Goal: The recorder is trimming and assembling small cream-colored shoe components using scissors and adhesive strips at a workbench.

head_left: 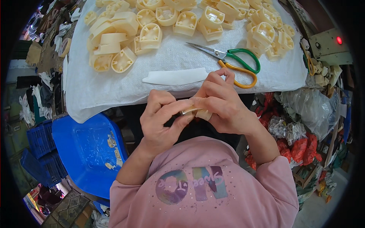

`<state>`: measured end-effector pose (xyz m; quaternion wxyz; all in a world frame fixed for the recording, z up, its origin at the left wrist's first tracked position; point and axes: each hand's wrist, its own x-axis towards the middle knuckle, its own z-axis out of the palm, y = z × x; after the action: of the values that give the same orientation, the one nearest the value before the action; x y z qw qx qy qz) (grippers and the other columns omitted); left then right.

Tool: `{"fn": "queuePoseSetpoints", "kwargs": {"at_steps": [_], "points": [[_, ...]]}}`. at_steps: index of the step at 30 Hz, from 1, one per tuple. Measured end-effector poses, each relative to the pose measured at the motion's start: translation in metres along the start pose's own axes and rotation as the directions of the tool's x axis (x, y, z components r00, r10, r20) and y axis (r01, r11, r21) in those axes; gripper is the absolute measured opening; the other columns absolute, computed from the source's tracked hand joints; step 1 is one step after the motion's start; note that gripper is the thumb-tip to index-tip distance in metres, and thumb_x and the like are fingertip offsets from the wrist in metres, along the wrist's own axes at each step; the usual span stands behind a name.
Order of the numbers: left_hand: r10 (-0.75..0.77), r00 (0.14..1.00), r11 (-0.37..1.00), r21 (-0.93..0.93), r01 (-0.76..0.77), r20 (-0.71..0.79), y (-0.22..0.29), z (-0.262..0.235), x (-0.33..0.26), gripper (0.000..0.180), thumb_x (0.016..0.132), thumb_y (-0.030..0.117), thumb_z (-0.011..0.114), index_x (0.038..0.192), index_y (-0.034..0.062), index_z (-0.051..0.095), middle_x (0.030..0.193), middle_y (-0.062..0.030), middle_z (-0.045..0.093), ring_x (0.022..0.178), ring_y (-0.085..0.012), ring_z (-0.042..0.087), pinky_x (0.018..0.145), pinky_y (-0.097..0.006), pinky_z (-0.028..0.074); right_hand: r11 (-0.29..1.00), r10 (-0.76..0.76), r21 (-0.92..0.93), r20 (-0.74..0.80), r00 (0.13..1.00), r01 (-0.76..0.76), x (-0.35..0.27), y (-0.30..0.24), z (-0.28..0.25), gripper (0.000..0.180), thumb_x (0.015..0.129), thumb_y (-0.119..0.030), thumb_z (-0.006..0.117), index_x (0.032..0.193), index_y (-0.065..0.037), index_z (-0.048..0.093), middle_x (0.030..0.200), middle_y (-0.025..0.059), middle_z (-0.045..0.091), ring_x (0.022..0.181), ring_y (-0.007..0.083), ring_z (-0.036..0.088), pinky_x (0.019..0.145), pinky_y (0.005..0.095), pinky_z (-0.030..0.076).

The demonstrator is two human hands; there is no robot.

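Note:
My left hand [161, 121] and my right hand [224, 104] meet in front of my chest at the table's near edge. Between their fingers is a small cream plastic part [204, 114], mostly hidden by the fingers; its colour matches the hollow D-shaped parts on the table. A small shiny bit shows by the left fingertips, too small to name. Just beyond my hands lies a white curved strip [175, 76]. Scissors [228, 60] with one green and one yellow handle loop rest, blades apart, beyond my right hand.
Piles of cream hollow plastic parts [150, 36] cover the far side of the white-covered table [125, 87]. At the lower left stands a blue basin [87, 152] with a few scraps inside. Red plastic bags [304, 148] and clear plastic bags [315, 110] crowd the right.

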<state>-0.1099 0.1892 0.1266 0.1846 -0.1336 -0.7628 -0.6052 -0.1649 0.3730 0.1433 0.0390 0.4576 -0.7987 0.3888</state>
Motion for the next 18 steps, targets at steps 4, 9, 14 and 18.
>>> {"fn": "queuePoseSetpoints", "kwargs": {"at_steps": [4, 9, 14, 18], "points": [[0.265, 0.964, 0.943, 0.22, -0.251, -0.035, -0.007, 0.0, 0.0, 0.029, 0.063, 0.002, 0.077, 0.09, 0.007, 0.07, 0.075, -0.0018, 0.049, 0.07, -0.0187, 0.046, 0.062, -0.029, 0.039, 0.996, -0.056, -0.066, -0.033, 0.998, 0.054, 0.004, 0.001, 0.003, 0.031, 0.062, -0.008, 0.073, 0.091, -0.014, 0.063, 0.078, 0.0, 0.049, 0.085, 0.0205, 0.046, 0.083, 0.0451, 0.026], [0.27, 0.957, 0.947, 0.207, -0.245, -0.102, -0.009, -0.006, -0.002, 0.029, 0.06, -0.001, 0.077, 0.087, 0.0073, 0.069, 0.074, -0.0022, 0.049, 0.069, -0.0197, 0.046, 0.063, -0.03, 0.039, 0.999, 0.025, -0.02, -0.113, 0.993, -0.027, 0.004, 0.002, 0.003, 0.041, 0.065, -0.024, 0.076, 0.103, -0.014, 0.062, 0.092, 0.0026, 0.058, 0.092, 0.0237, 0.049, 0.088, 0.0452, 0.025], [0.286, 0.949, 0.909, 0.35, -0.226, -0.129, -0.01, -0.019, -0.005, 0.034, 0.055, -0.01, 0.072, 0.082, 0.0085, 0.066, 0.076, -0.0035, 0.048, 0.073, -0.0211, 0.046, 0.065, -0.033, 0.039, 0.999, -0.014, 0.033, -0.273, 0.962, 0.023, 0.007, -0.014, -0.007, 0.046, 0.069, -0.028, 0.077, 0.107, -0.009, 0.059, 0.099, 0.0136, 0.058, 0.093, 0.0293, 0.05, 0.088, 0.0444, 0.031], [0.296, 0.939, 0.92, 0.317, -0.23, -0.177, -0.003, -0.011, -0.001, 0.036, 0.058, -0.012, 0.069, 0.086, 0.0095, 0.065, 0.082, -0.0064, 0.048, 0.075, -0.0229, 0.047, 0.071, -0.034, 0.041, 0.786, 0.432, 0.61, -0.427, 0.794, -0.099, -0.034, -0.017, 0.039, 0.03, 0.081, -0.013, 0.069, 0.104, -0.004, 0.051, 0.106, 0.0139, 0.054, 0.084, 0.0173, 0.052, 0.071, 0.0276, 0.043]]}}
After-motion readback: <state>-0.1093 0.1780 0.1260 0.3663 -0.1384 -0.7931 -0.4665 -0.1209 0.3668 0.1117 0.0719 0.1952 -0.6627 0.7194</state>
